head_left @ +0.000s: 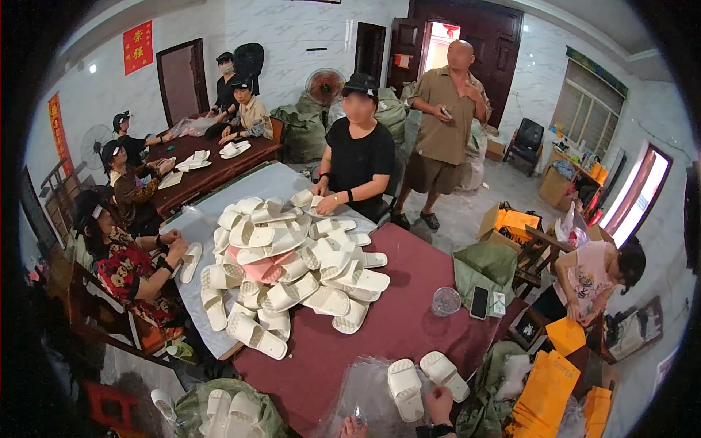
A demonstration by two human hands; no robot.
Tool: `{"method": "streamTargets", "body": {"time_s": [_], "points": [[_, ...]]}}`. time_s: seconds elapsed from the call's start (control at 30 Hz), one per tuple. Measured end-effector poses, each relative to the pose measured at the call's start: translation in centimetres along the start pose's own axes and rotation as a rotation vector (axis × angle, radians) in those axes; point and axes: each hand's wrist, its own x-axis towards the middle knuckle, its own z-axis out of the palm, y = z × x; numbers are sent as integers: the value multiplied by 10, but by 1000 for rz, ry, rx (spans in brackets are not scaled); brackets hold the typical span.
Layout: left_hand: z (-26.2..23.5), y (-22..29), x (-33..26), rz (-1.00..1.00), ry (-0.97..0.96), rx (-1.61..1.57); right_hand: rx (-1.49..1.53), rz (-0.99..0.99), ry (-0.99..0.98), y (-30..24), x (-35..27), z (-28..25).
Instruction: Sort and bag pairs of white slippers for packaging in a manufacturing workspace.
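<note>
At the lower edge, my left hand [353,428] has its fingers closed at a clear plastic bag [359,390] lying on the dark red tabletop. My right hand [439,406] is beside a pair of white slippers, with its fingers curled together; what they hold, if anything, is hidden. The left slipper of that pair [404,390] lies just left of this hand, while the right slipper [444,374] lies beyond it, tilted to the right. A large heap of white slippers [292,255], with pink ones [259,267] among them, covers the table ahead.
A clear plastic cup [445,301], a phone [479,302] and a small box [497,305] sit at the right. Orange bags [546,390] are stacked at the lower right. Slippers fill a green sack [219,409] at the lower left. Several people sit around; one [449,124] stands.
</note>
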Motion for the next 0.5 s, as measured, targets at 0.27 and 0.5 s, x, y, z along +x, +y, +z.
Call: {"method": "streamTargets", "body": {"time_s": [0.27, 0.5], "points": [[20, 6, 12, -36, 133, 157, -505, -107, 34, -14, 29, 31], [29, 6, 12, -48, 174, 254, -617, -16, 83, -10, 26, 61]]}}
